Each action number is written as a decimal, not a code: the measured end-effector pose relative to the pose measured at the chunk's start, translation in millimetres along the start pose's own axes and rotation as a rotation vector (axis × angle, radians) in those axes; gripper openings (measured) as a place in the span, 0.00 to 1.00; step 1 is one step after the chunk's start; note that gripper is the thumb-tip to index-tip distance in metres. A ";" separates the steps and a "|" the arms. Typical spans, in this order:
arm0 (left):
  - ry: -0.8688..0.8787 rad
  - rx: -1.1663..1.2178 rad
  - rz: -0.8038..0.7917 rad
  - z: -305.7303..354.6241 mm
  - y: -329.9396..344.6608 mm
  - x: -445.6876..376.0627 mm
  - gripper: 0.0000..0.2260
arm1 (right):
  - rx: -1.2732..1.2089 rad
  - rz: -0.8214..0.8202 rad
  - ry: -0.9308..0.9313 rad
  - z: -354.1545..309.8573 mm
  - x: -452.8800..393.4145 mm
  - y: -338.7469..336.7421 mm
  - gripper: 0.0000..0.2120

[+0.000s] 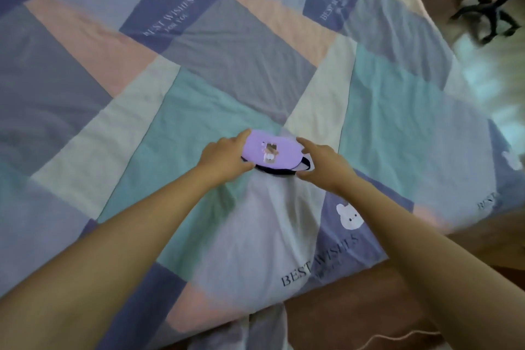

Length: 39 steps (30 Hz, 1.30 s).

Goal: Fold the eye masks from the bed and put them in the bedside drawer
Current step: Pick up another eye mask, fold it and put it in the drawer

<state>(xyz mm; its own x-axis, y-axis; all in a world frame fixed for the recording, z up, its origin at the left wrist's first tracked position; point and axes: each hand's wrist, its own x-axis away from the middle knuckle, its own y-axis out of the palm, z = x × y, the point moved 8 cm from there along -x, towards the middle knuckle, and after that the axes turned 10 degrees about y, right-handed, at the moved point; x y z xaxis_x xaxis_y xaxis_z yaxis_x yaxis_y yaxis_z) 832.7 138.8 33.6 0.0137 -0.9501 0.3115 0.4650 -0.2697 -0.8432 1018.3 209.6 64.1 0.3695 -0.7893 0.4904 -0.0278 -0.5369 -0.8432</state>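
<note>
- Left hand (224, 158) grips the left end of a purple eye mask (272, 152), thumb on top, fingers curled under the edge.
- Right hand (324, 163) holds the right end, index finger stretched along the far edge, thumb near the strap.
- One eye mask in view, a small picture printed at its middle; it sits low over the bed, between both hands.
- One dark strap (284, 172) loops out from under the mask's near edge.
- One patchwork bedspread (170, 88) in blue, teal, pink and cream blocks, several printed "BEST WISHES"; one white bear patch (349, 216) near the right forearm.
- One black chair base (488, 15) on the floor, top right.
</note>
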 end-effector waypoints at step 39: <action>0.006 0.868 0.331 -47.9 35.8 -92.9 0.03 | -0.707 -0.235 -0.148 11.9 -106.7 51.0 0.29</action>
<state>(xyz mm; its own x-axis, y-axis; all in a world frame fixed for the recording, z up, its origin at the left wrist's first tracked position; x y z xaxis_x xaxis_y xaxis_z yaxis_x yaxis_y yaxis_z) 805.7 209.9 -46.5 0.2608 -0.9592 0.1091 0.9377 0.2248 -0.2651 988.5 270.0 -33.8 0.5583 -0.6093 0.5631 -0.5032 -0.7883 -0.3541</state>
